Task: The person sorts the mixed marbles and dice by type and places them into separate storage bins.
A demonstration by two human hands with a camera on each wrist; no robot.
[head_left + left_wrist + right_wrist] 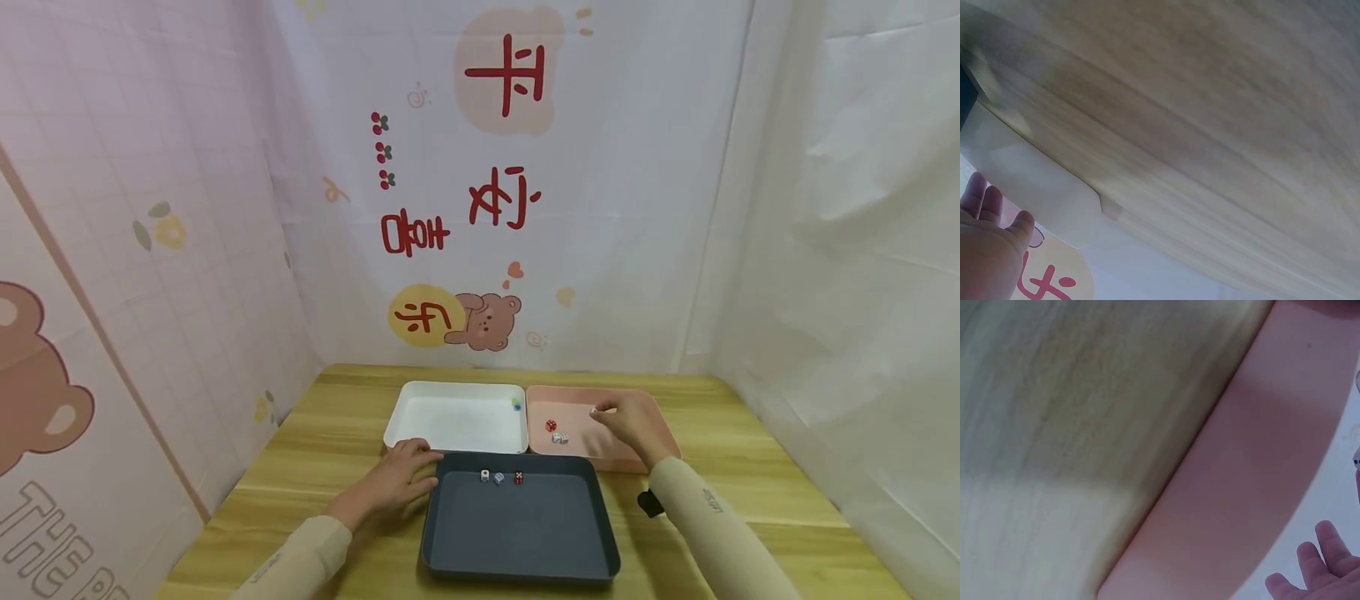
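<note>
Over the pink tray, my right hand pinches a small white die between thumb and fingertip. At the right wrist view's edge a sliver of that die shows above a fingertip. A red die and two white dice lie in the pink tray. With its fingers loosely spread, my left hand lies at the far left corner of the dark grey tray. Along that tray's far side sit a white die, a bluish-white die and a red die.
A white tray stands behind the dark one, beside the pink tray. Small yellow-green and blue pieces sit near its right wall. All three trays stand close together on the wooden table. Printed cloth hangs around the table.
</note>
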